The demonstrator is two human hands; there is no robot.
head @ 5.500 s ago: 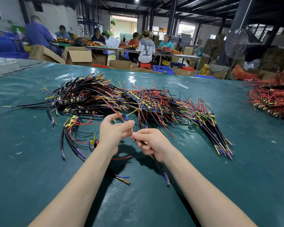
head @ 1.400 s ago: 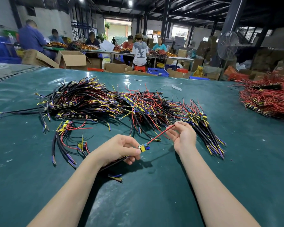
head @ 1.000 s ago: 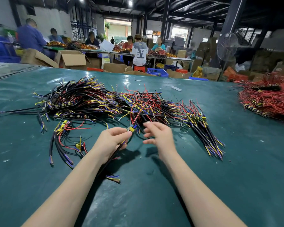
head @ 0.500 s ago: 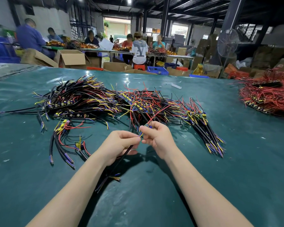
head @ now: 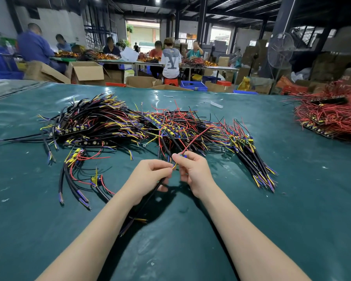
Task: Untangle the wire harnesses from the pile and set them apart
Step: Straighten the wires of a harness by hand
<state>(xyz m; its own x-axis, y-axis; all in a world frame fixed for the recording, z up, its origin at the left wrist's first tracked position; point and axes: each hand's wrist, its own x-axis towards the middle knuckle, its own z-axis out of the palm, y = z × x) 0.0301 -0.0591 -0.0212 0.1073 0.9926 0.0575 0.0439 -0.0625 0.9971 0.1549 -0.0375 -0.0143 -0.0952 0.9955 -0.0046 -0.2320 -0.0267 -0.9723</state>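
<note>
fingers (head: 162, 168) of the left hand (head: 148, 177) curl round one wire harness (head: 150, 196), and the right hand (head: 195, 173) pinches its little wires, just in front of the big pile (head: 120, 126) on the green table (head: 292, 199).

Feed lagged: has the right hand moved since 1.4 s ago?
Yes. The right hand moved left, away from the fanned bundle, toward the left hand.
</note>
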